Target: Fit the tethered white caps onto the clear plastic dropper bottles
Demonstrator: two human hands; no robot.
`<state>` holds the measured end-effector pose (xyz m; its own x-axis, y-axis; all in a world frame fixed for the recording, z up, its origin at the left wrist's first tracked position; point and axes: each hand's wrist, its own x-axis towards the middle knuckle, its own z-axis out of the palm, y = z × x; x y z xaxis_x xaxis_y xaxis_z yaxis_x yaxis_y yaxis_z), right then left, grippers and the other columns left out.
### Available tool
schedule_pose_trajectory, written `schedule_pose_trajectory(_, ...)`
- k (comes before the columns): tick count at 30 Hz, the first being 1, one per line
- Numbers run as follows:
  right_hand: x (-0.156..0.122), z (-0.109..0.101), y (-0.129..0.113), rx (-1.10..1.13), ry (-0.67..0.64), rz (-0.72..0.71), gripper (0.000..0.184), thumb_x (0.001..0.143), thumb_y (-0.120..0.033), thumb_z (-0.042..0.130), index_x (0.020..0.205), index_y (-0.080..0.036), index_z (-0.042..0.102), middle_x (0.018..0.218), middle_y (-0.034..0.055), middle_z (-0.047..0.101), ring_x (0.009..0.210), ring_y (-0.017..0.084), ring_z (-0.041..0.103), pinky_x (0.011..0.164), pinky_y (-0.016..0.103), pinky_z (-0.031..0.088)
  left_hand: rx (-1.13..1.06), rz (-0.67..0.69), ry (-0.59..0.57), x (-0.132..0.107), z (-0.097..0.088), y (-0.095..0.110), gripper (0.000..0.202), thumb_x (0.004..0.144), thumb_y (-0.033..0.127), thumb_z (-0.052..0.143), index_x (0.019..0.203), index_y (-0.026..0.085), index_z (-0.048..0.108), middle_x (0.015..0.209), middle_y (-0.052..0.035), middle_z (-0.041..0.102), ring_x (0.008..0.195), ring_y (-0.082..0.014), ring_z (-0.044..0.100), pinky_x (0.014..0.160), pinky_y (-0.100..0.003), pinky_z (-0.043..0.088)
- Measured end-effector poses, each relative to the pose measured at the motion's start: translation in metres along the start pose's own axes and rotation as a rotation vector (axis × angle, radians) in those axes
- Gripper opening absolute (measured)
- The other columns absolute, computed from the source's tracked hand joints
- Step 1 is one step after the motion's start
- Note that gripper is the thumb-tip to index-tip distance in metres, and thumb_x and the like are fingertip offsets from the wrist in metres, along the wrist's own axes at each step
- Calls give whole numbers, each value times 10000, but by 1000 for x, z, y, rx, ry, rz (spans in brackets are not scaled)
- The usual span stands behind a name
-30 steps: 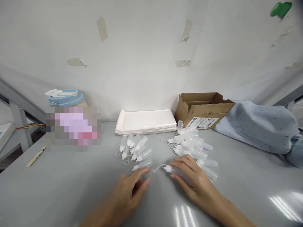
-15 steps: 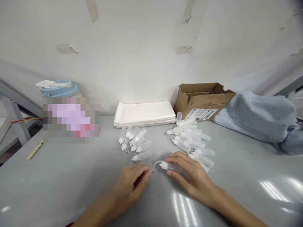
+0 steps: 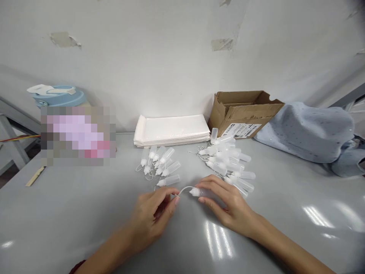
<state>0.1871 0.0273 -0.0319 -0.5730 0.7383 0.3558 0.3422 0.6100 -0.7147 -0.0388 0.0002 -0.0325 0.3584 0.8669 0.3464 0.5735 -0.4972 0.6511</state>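
Observation:
My right hand lies on the table with its fingers round a small translucent needle-tip bottle, its white nozzle pointing left. A thin needle shows in front of the nozzle. From the bottle's neck a white strap arches over to my left hand, whose thumb and forefinger pinch its far end. What sits at that end is hidden by the fingertips. Just beyond my left hand lies a similar bottle, near a small cluster of bottles. Past my right hand is a larger pile of bottles.
A stack of white padded envelopes lies by the wall, with an open cardboard box at its right. Further right is a pale blue speckled cloth item. On the left are a light blue lid and a yellowish strip.
The camera view has shifted, so everything sits higher in the picture. My left hand has drawn slightly away from the nozzle, the strap is flatter, and the thin needle now shows.

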Motion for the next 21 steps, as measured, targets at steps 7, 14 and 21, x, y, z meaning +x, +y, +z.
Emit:
schedule_pose_trajectory(7, -1, 1, -4, 39, -2, -10, 231, 880, -118, 518, 1108, -141, 544, 984, 89, 584, 896, 173, 573, 745, 300, 490, -15, 70, 0, 1, 5, -2, 160, 892, 137, 460, 955, 182, 600, 634, 25, 606, 475, -86, 475, 471, -193, 361)
schedule_pose_trajectory(14, -1, 2, -8, 79, -13, 15, 236, 885, -117, 506, 1118, -155, 528, 986, 84, 584, 898, 174, 573, 752, 308, 488, -242, -267, -120, 4, 1, 6, 246, 911, 270, 438, 901, 181, 668, 491, 55, 495, 436, -76, 443, 430, -173, 339)
schedule_pose_trajectory(21, 0, 1, -10, 82, -5, 33, 225, 889, -137, 501, 1110, -175, 527, 977, 80, 592, 882, 180, 575, 739, 320, 494, -471, -504, -170, 8, -1, 8, 318, 896, 394, 442, 885, 172, 669, 510, 50, 436, 443, -77, 353, 410, -187, 283)
